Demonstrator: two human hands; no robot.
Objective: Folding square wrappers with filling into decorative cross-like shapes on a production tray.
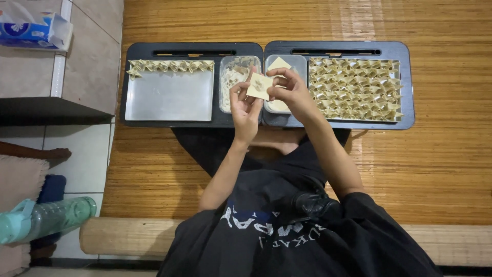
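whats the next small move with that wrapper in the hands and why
Probably fold the wrapper shut over its filling. Both the left hand and the right hand hold it flat and open, with a small dab already at its middle. The left tray holds only one row of folded pieces, so a finished one would likely go there.

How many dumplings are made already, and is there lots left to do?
The right tray is packed with folded dumplings. The left tray holds just one row. Both hands, left hand and right hand, hold a filled wrapper. Filling and wrappers remain.
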